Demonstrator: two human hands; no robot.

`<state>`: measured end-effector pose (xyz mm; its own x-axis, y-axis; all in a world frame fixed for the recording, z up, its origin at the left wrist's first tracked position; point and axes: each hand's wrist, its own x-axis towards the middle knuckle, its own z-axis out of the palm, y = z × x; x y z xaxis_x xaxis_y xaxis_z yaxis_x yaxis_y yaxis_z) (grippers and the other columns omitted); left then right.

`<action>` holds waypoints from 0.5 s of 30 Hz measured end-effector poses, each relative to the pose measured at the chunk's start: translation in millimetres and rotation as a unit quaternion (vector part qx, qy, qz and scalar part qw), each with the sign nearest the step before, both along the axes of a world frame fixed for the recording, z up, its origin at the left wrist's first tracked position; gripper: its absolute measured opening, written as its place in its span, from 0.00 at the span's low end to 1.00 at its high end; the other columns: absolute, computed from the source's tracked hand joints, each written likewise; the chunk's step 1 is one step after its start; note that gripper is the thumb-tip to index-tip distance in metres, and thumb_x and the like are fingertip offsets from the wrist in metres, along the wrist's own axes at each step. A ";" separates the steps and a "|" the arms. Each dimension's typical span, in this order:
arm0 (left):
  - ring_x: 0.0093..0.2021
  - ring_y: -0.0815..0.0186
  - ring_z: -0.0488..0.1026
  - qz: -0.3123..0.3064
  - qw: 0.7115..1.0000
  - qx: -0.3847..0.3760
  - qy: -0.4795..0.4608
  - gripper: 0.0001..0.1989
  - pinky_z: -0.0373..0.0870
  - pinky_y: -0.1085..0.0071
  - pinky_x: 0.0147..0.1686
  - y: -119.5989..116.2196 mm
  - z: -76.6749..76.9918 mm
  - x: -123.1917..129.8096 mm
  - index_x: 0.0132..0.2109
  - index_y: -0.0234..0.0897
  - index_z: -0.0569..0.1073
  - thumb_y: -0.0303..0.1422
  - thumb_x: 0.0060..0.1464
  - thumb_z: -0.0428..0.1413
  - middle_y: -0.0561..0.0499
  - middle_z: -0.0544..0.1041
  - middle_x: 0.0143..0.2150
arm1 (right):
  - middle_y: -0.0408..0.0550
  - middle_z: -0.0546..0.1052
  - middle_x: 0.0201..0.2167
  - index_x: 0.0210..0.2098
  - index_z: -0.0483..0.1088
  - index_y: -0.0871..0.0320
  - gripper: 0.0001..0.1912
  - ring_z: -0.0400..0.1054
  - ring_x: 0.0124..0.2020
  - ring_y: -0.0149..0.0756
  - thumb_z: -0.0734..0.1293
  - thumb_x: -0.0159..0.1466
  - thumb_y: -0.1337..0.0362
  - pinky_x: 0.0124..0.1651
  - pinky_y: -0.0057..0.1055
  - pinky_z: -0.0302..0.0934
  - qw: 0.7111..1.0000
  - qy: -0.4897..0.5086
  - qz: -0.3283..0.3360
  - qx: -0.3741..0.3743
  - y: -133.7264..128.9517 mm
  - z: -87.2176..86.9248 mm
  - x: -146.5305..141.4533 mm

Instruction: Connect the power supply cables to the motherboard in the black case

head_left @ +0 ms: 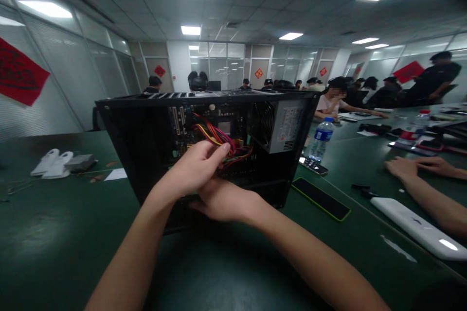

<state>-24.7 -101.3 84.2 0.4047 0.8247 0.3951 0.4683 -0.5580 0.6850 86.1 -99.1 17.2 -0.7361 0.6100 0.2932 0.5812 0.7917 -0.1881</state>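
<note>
Over a green table (219, 277), the right hand (228, 200) was lowest, its fingers too hidden to tell open from closed; above it, the left hand (193, 166) gripped coloured wires (215, 134) inside an open black computer case (149, 131) on the table. A water bottle (323, 137) stood to the right.

I see red, yellow and purple wires (216, 134) in a black computer case (123, 141), a green table (54, 243), a blue bottle cap (329, 119), a yellow-patterned red poster (259, 74).

Cables (213, 135) part-hidden by left fingers (219, 155)
</note>
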 end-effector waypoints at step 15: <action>0.37 0.61 0.75 -0.029 0.980 0.016 0.196 0.12 0.71 0.67 0.40 -35.3 4.2 21.1 0.38 0.38 0.76 0.36 0.63 0.50 0.50 0.79 0.39 | 0.48 0.79 0.41 0.49 0.74 0.60 0.16 0.74 0.40 0.35 0.70 0.65 0.58 0.42 0.31 0.68 0.913 0.349 0.097 -0.188 -0.1 68.3 99.5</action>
<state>-3.6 -136.6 88.5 0.5757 0.7859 0.2257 0.6591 -0.6094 0.4407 185.6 -99.2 85.5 -0.5544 0.6422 0.5294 0.0708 0.6701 -0.7388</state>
